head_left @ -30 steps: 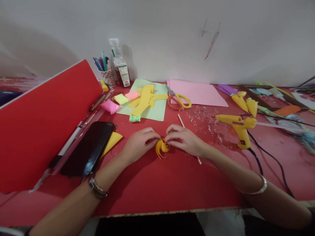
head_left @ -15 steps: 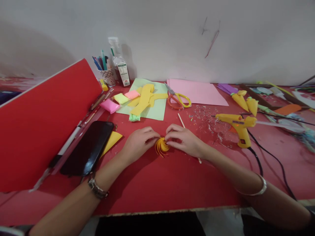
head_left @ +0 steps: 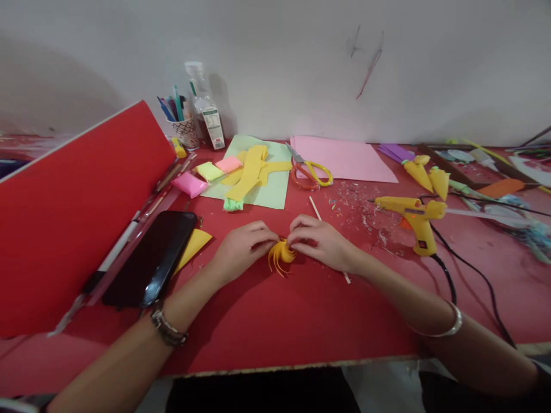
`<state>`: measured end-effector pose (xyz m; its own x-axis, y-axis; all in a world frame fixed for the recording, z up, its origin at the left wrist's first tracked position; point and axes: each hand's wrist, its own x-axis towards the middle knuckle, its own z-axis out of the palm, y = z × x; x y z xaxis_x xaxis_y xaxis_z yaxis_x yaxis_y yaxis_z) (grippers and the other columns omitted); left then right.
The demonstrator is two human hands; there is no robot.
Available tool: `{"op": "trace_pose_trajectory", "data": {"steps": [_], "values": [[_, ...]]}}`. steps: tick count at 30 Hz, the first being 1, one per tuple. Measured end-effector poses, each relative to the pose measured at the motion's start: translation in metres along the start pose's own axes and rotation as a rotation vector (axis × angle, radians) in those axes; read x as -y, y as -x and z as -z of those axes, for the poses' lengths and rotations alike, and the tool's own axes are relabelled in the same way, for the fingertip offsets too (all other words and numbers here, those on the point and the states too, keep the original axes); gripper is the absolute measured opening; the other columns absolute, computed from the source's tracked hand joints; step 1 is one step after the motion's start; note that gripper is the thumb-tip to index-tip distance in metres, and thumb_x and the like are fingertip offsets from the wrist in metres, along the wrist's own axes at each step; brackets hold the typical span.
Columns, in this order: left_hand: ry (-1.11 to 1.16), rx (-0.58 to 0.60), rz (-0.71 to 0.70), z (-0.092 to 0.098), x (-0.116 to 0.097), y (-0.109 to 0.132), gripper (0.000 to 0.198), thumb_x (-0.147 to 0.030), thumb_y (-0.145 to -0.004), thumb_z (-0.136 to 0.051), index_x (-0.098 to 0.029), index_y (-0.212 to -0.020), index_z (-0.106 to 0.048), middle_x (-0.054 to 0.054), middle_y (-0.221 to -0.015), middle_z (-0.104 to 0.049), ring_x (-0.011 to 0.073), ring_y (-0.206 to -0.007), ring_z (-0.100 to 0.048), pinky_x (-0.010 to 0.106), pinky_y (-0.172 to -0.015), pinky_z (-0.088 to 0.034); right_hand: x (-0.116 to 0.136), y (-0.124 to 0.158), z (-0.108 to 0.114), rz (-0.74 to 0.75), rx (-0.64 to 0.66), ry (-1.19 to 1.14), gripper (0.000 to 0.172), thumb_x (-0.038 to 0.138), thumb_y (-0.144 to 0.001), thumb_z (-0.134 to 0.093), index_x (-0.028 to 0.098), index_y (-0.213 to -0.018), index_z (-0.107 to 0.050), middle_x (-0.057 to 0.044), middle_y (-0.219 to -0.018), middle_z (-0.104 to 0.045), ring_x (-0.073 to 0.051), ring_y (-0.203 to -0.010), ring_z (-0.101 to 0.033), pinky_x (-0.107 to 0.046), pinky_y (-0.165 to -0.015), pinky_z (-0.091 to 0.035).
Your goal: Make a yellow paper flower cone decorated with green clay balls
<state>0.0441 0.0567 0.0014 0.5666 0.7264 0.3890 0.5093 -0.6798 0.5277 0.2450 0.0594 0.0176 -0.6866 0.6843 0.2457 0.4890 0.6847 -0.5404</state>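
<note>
A small curled piece of yellow paper (head_left: 281, 255), cut into thin looping strips, sits between my two hands on the red table (head_left: 301, 321). My left hand (head_left: 243, 248) pinches its left side with closed fingers. My right hand (head_left: 321, 244) pinches its right side the same way. A thin wooden stick (head_left: 315, 210) lies under my right hand and runs toward the back of the table. Both forearms rest on the table; the left wrist has a watch, the right a silver bangle.
A yellow glue gun (head_left: 415, 221) with a black cord stands right of my hands. Scissors (head_left: 310, 171), pink paper (head_left: 340, 158), green paper with yellow strips (head_left: 253, 172), a black phone (head_left: 150, 261), a tilted red board (head_left: 73, 201) and a pen cup (head_left: 183, 129) surround them.
Both hands stay pinched on the yellow paper curl; its loops have shifted slightly between the fingers. The view has drifted a little.
</note>
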Motion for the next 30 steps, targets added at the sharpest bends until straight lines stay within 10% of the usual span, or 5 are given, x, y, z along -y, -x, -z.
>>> {"op": "trace_pose_trajectory", "data": {"steps": [30], "values": [[-0.059, -0.028, -0.143, 0.005, -0.005, 0.003, 0.009, -0.016, -0.077, -0.05, -0.015, -0.072, -0.058, 0.002, -0.068, -0.059, 0.0101, -0.061, -0.054, 0.019, -0.055, -0.042, 0.01, 0.009, -0.003, 0.004, -0.069, -0.016, 0.008, 0.021, -0.078, -0.053, 0.016, -0.076, -0.059, -0.002, -0.08, -0.048, -0.009, -0.07, -0.048, -0.021, -0.064, -0.041]]}}
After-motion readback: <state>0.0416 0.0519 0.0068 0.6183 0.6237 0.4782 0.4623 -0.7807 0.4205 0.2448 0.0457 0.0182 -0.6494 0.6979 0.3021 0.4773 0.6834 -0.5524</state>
